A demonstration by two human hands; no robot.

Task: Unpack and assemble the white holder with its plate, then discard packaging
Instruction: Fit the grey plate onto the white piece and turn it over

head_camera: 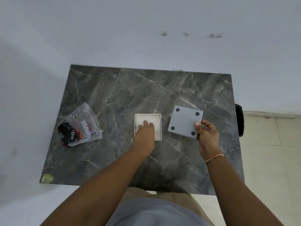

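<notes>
On the dark marble table (114,95), white holder (157,118) sits centre; left hand (144,136) lies flat inside it, fingers spread, gripping nothing. Right hand (207,136) pinches the grey plate (184,121) by its near corner, tilted, just right of the holder. Clear packaging bag (81,124) lies well left.

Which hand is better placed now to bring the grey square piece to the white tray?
The right hand. It already grips the grey square piece at its near corner, just right of the white tray. The left hand is pressing inside the tray, probably steadying it.
</notes>
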